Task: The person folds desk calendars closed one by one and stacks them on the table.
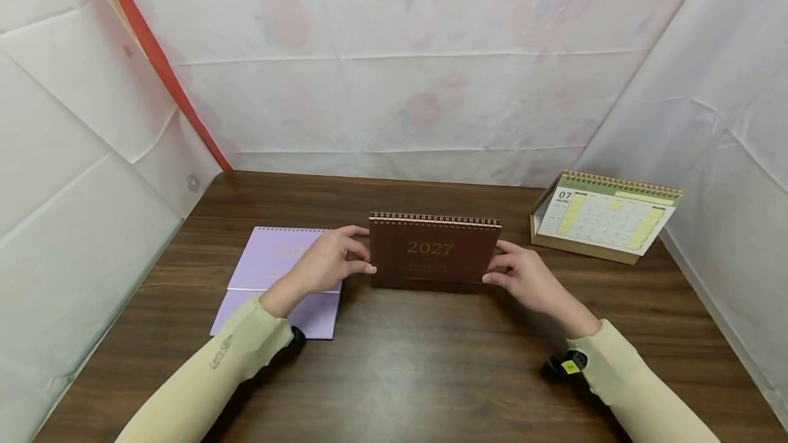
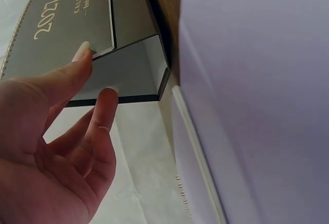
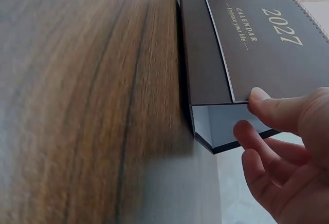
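Roomy tabletop (image 1: 394, 368), brown calendar (image 1: 434, 258), contact unclear

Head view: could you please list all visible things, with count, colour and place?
Brown calendar: one, dark brown, upright, centre.
Purple calendar: one, lilac, lying, left.
Green calendar: one, green and white, standing, right rear.
Table: one, dark brown, beneath.
Cloth: count unclear, mostly white, back and sides.
Strip: one, red, left rear corner.
Devices: two, black, at wrists.
Sleeves: two, pale yellow, on forearms.
Left grip: one, bare, pinching the brown calendar's left edge.
Right grip: one, bare, pinching its right edge.
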`<state>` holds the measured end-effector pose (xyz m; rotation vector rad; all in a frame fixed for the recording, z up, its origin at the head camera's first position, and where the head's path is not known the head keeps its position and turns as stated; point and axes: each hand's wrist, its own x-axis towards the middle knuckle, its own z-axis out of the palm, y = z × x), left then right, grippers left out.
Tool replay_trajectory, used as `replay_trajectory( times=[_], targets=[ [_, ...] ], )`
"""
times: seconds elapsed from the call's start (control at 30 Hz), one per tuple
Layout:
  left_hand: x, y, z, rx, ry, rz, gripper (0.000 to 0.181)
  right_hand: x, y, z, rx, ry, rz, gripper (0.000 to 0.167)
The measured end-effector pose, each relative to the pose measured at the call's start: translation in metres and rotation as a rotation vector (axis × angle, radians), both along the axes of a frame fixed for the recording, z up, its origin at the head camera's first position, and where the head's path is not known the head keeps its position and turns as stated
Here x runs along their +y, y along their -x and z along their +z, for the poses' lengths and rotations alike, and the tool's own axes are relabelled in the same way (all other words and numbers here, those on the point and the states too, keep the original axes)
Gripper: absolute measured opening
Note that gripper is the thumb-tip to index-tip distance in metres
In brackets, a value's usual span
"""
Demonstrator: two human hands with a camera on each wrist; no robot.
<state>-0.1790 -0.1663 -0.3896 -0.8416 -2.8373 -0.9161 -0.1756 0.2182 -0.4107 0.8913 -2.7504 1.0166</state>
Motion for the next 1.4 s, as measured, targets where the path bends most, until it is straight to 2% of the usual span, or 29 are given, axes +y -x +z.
replay_trajectory(
  times=[0.2, 0.4, 0.63, 0.83, 1.03, 1.2, 1.4],
  targets=[
    [-0.001, -0.007, 0.005, -0.032, -0.089, 0.012, 0.006, 0.0, -0.009, 0.002, 0.078, 0.052, -0.024, 0.008],
    [-0.002, -0.01, 0.009, -0.054, -0.213, 0.007, 0.008, -0.004, -0.015, 0.007, 0.139, 0.118, -0.09, 0.008],
    [-0.001, -0.011, 0.011, -0.121, -0.29, 0.028, 0.007, -0.008, -0.02, 0.009, 0.15, 0.143, -0.18, 0.01],
    [0.003, -0.011, 0.009, -0.139, -0.352, 0.046, 0.007, -0.011, -0.022, 0.008, 0.112, 0.183, -0.222, 0.01],
    [0.008, -0.012, 0.002, -0.17, -0.341, 0.085, 0.016, -0.014, -0.023, 0.003, 0.011, 0.224, -0.241, 0.014],
    [0.012, -0.011, -0.005, -0.187, -0.274, 0.101, 0.027, -0.016, -0.024, -0.001, -0.088, 0.181, -0.251, 0.018],
    [0.015, -0.011, -0.011, -0.234, -0.189, 0.123, 0.036, -0.019, -0.024, -0.002, -0.142, 0.11, -0.264, 0.02]
  ],
)
